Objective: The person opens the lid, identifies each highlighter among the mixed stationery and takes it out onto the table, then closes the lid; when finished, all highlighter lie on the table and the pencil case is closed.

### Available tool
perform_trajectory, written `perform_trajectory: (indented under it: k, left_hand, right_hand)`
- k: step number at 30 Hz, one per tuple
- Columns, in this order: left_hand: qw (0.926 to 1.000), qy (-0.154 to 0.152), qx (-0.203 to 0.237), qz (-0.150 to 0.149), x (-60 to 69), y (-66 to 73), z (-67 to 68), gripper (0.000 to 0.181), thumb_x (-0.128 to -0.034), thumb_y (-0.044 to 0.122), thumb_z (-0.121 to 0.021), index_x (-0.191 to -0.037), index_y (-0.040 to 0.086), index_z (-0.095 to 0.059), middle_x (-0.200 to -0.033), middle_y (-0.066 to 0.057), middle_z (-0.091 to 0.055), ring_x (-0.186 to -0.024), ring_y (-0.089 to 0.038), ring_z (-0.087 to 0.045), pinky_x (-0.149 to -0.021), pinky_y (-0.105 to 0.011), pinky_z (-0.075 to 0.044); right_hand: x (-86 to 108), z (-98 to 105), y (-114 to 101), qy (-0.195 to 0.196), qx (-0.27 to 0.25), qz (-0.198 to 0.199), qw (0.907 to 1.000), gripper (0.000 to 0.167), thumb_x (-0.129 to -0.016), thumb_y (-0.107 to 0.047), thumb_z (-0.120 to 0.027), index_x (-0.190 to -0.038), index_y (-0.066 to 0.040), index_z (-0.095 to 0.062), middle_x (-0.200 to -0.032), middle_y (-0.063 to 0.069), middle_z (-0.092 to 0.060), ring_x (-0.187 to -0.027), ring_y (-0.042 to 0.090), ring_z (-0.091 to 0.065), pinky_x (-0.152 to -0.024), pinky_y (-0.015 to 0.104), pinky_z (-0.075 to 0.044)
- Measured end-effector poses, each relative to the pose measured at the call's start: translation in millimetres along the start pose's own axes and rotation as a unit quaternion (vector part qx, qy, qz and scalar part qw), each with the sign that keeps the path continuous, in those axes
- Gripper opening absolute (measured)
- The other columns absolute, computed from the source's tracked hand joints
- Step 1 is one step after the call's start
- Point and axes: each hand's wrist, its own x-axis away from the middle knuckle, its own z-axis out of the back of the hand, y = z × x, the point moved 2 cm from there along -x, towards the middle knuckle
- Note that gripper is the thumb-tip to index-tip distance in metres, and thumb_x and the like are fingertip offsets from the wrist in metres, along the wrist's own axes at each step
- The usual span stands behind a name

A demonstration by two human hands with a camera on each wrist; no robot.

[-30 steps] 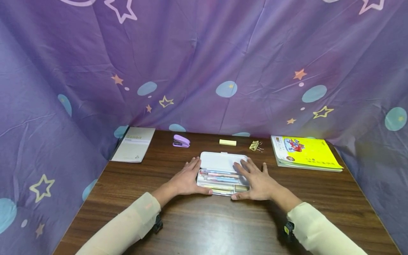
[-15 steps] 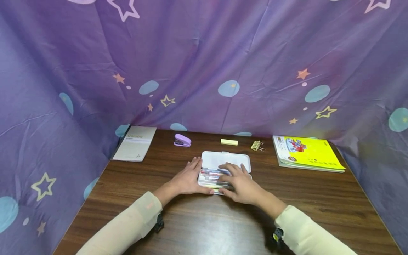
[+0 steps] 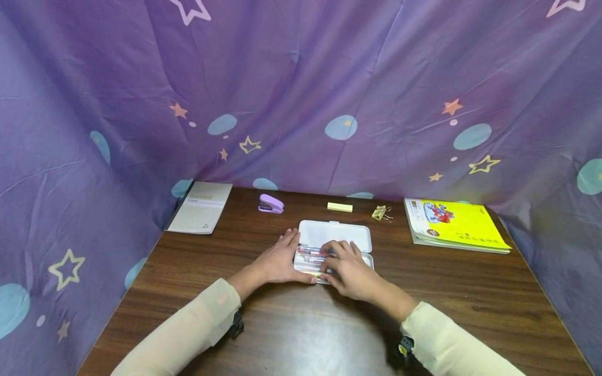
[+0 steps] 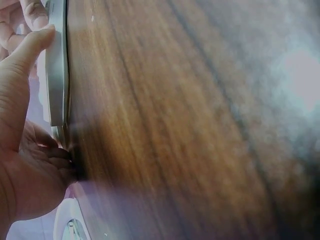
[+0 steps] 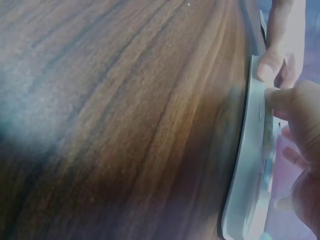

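Note:
A white pencil case [image 3: 335, 234] lies on the table with its lid folded back, away from me. Pens [image 3: 308, 253] are in its tray, partly hidden under fingers. My left hand [image 3: 277, 261] holds the case's left end, its thumb on the front edge and the fingers along the side. In the left wrist view that thumb rests on the case's rim [image 4: 57, 85]. My right hand [image 3: 355, 271] has its bent fingers down in the tray over the pens. Its thumb touches the front edge in the right wrist view. Whether those fingertips pinch a pen is hidden.
Along the back of the brown table [image 3: 301, 334] lie a notepad [image 3: 199, 208], a purple stapler [image 3: 270, 204], a pale yellow block [image 3: 340, 207] and a binder clip [image 3: 380, 212]. Yellow-covered books [image 3: 458, 224] lie at the right. A purple curtain [image 3: 282, 94] hangs behind.
My right hand has left the case's right end and shifted left, its fingers reaching into the tray. The left hand has kept its place on the left end.

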Motion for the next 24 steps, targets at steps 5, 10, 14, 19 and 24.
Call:
perform_trajectory:
  k: [5,10,14,19,24]
  left_hand:
    - [0.9999,-0.004,-0.003,0.01,1.6,1.6,-1.1,0.147,-0.0772,0.085,-0.081,-0.177,0.001,-0.014,-0.186,-0.022,-0.012,-0.172,-0.042,-0.016,-0.139,-0.056,-0.027]
    - [0.9999,-0.011,-0.006,0.01,1.0,1.2,-1.0,0.145,-0.0785,0.085,-0.08,-0.177,0.002,-0.013,-0.186,-0.02,-0.011,-0.173,-0.041,-0.014,-0.14,-0.053,-0.024]
    - [0.9999,-0.01,-0.009,0.005,-1.3,0.4,0.5,0.145,-0.0794,0.084,-0.081,-0.176,0.0,-0.013,-0.186,-0.021,-0.01,-0.174,-0.038,-0.011,-0.141,-0.05,-0.021]
    - [0.9999,-0.007,-0.013,0.003,-2.4,0.6,3.8,0.145,-0.0797,0.082,-0.081,-0.176,0.0,-0.012,-0.186,-0.021,-0.01,-0.174,-0.038,-0.012,-0.141,-0.049,-0.021]
    - [0.9998,-0.011,-0.011,0.009,1.1,1.9,2.7,0.144,-0.0791,0.082,-0.082,-0.177,0.001,-0.014,-0.186,-0.02,-0.011,-0.173,-0.04,-0.013,-0.14,-0.053,-0.024]
  right_hand:
    - [4.0,1,0,0.034,0.05,0.019,0.998,0.013,-0.098,-0.031,-0.086,-0.099,-0.021,-0.077,-0.126,0.003,-0.066,-0.117,0.027,-0.059,-0.11,0.072,-0.051]
    - [7.0,9,5,0.072,0.116,0.043,0.9897,0.018,-0.096,-0.03,-0.088,-0.101,-0.02,-0.074,-0.107,-0.002,-0.066,-0.102,0.022,-0.058,-0.1,0.06,-0.054]
    - [9.5,16,15,0.087,0.166,0.064,0.9803,0.019,-0.097,-0.029,-0.086,-0.105,-0.017,-0.073,-0.103,-0.001,-0.067,-0.1,0.025,-0.059,-0.101,0.063,-0.053]
    - [16.8,23,30,0.107,0.174,0.074,0.976,0.017,-0.098,-0.025,-0.083,-0.106,-0.015,-0.072,-0.103,0.0,-0.066,-0.101,0.028,-0.059,-0.104,0.071,-0.051]
    - [32.4,29,48,0.125,0.157,0.067,0.9773,0.02,-0.094,-0.019,-0.087,-0.105,-0.015,-0.071,-0.104,0.002,-0.065,-0.102,0.03,-0.06,-0.101,0.072,-0.05]
